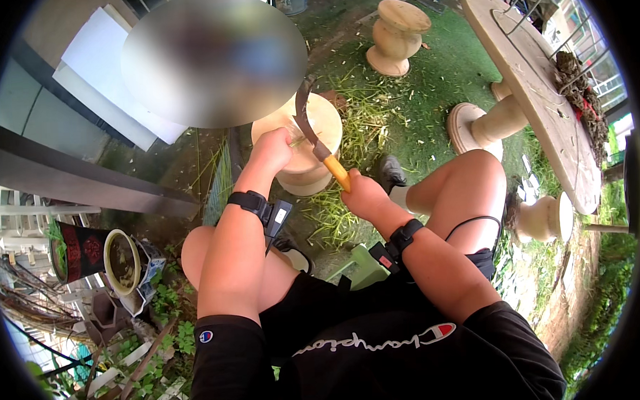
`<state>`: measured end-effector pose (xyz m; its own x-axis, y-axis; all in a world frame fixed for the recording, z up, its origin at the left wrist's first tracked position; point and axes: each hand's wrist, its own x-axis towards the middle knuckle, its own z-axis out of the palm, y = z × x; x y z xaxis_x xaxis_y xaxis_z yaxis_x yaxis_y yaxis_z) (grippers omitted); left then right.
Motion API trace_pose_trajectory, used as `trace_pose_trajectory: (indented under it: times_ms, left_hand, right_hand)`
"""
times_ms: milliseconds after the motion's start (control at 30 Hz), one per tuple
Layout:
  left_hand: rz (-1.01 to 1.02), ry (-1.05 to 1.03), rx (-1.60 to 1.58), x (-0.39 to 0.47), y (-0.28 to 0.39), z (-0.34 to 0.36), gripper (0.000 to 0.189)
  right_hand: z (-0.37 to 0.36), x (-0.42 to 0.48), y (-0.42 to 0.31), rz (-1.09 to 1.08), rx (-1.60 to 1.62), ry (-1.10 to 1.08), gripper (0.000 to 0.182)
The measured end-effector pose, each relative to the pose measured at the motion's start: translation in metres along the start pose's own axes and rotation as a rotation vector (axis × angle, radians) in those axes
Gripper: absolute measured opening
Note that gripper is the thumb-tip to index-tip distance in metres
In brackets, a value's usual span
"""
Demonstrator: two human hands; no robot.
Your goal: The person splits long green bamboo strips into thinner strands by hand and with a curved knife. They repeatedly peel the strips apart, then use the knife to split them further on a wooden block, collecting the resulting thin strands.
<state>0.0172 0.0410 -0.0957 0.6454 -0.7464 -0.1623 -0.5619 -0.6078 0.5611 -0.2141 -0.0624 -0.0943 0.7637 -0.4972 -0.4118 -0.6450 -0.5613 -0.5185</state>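
Note:
A round pale stone stool [325, 112] stands before me between my legs. My left hand [272, 150] is closed on some thin green stems [298, 141] over the stool's top. In my right hand [366, 192] is the yellow handle of a sickle [337, 170]. Its dark curved blade points away from me, above the stool and just right of my left fist. Cut green stems [367, 121] lie on the ground right of the stool, and more long stems are at its left. A blurred oval hides what is beyond the stool.
Another stone stool [396, 37] stands farther off. At the right is a long stone table [533, 87] on a pedestal, with a third stool [542, 218] near it. A dark metal post [102, 176] crosses at the left, above plant pots [122, 261]. I sit on something green [362, 270].

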Motion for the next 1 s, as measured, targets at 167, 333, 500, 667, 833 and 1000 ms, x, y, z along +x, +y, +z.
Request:
trace_pose_trajectory:
  times_ms: [167,333,500,667,833,1000]
  left_hand:
    - [0.010,0.027,0.032,-0.003,-0.015,-0.001,0.016]
    - [0.000,0.021,0.023,-0.007,-0.014,-0.001,0.017]
    - [-0.006,0.049,0.028,-0.007,-0.008,0.000,0.017]
    - [0.032,0.075,0.070,0.000,-0.006,0.004,0.016]
    - [0.040,0.094,0.068,0.002,-0.003,0.006,0.015]
    - [0.020,0.066,0.055,-0.001,0.003,0.003,0.013]
  right_hand:
    - [0.002,0.002,0.001,-0.019,-0.004,0.001,0.034]
    - [0.004,0.003,0.005,-0.026,0.016,0.017,0.034]
    - [-0.001,-0.003,0.000,-0.004,0.094,0.083,0.037]
    - [-0.012,-0.016,-0.015,-0.028,0.203,0.258,0.034]
    - [-0.017,-0.011,-0.022,-0.060,0.184,0.202,0.032]
    - [0.007,0.004,0.005,-0.049,-0.005,0.043,0.030]
